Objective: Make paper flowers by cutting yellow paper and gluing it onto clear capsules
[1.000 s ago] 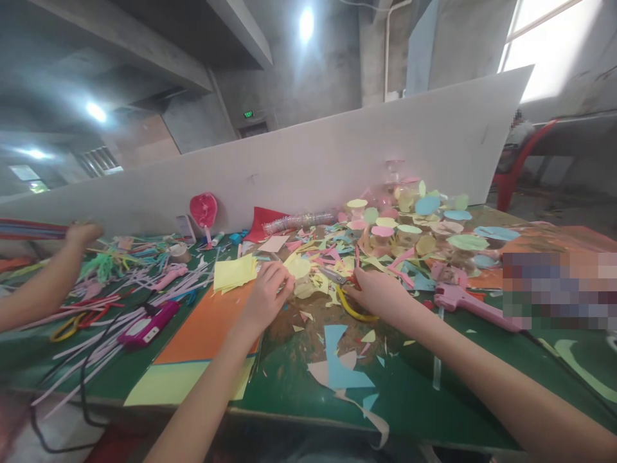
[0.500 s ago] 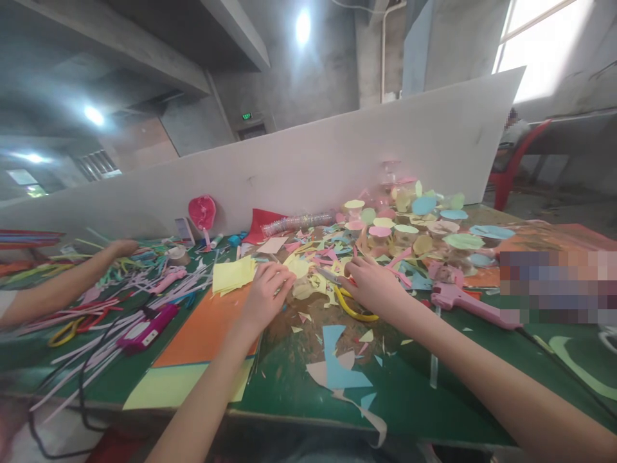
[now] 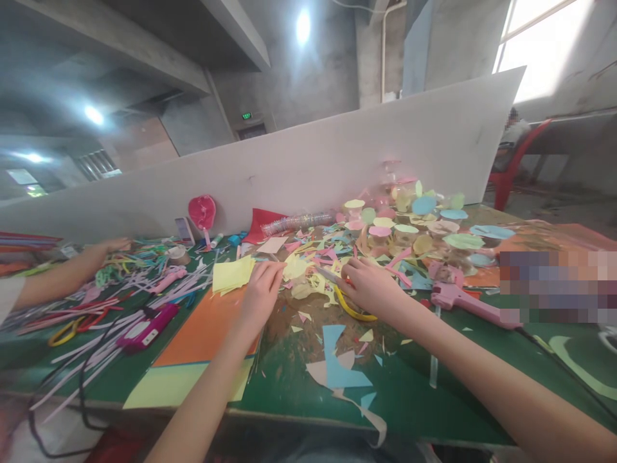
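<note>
The right hand (image 3: 371, 289) is closing around the yellow-handled scissors (image 3: 351, 313), whose blades are pointing toward the left hand (image 3: 260, 296). The left hand is curling its fingers (image 3: 274, 273) near the blade tips, just beside a drift of yellow paper scraps (image 3: 301, 270). It may be pinching a scrap, but the view is too poor to be sure, so its grip cannot be told.

Left of the scissors, a stack of pale yellow paper (image 3: 230, 275) is lying partly over an orange card sheet (image 3: 205, 334), and a yellow-green sheet (image 3: 183, 386) is showing past its near edge. Right of the scissors, a pink hot glue gun (image 3: 467, 305) is lying on the green tabletop (image 3: 405, 392). Beyond the scissors, a heap of pastel paper circles (image 3: 414, 225) is rising in front of a white partition board (image 3: 289, 167). Nearer the camera than the scissors, blue paper offcuts (image 3: 337, 366) are scattering across the tabletop. Far left of the scissors, a co-worker's hand (image 3: 116, 245) is reaching over a tangle of pale plastic strips (image 3: 144, 296), close to a magenta tool (image 3: 147, 328).
</note>
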Tool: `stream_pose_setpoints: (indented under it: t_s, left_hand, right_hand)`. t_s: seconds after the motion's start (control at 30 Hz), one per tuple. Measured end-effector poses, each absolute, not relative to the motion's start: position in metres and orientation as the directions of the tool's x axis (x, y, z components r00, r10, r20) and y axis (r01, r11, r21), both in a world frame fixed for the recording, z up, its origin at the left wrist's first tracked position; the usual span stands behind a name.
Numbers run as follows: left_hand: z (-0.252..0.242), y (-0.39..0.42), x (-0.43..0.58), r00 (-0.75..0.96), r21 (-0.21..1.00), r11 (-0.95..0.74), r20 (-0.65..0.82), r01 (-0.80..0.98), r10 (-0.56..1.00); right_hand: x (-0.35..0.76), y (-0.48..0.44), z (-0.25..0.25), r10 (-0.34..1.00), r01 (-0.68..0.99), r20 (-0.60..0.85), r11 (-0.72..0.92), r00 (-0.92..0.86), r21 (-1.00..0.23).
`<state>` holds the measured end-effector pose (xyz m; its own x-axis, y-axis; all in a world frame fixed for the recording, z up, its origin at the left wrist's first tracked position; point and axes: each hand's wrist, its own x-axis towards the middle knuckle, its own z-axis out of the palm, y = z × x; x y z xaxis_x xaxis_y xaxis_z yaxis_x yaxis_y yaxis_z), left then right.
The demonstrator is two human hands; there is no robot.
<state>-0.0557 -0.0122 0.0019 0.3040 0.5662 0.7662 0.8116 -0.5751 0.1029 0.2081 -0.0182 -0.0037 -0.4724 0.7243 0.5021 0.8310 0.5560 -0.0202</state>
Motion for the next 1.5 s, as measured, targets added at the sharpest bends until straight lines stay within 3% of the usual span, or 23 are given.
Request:
stream_pose_setpoints:
  t_s: [0.47, 0.57, 0.8, 1.5]
  left_hand:
    - [0.004, -0.013, -0.056, 0.160, 0.229, -0.416, 0.682, 0.880, 0.714]
    - [0.003, -0.013, -0.054, 0.203, 0.213, -0.470, 0.698, 0.857, 0.687]
    - [-0.006, -0.011, -0.052, 0.382, 0.108, -0.525, 0.567, 0.844, 0.730]
    - [-0.004, -0.013, -0.049, 0.355, 0.122, -0.608, 0.716, 0.785, 0.601]
  right_hand:
    - [0.207, -0.019, -0.004, 0.735, 0.836, 0.483, 0.549, -0.476, -0.010]
    - [0.206, -0.019, -0.005, 0.734, 0.837, 0.485, 0.547, -0.476, -0.007]
    - [0.205, -0.020, -0.003, 0.745, 0.841, 0.474, 0.541, -0.469, -0.019]
    - [0.197, -0.031, 0.008, 0.770, 0.781, 0.411, 0.596, -0.488, -0.189]
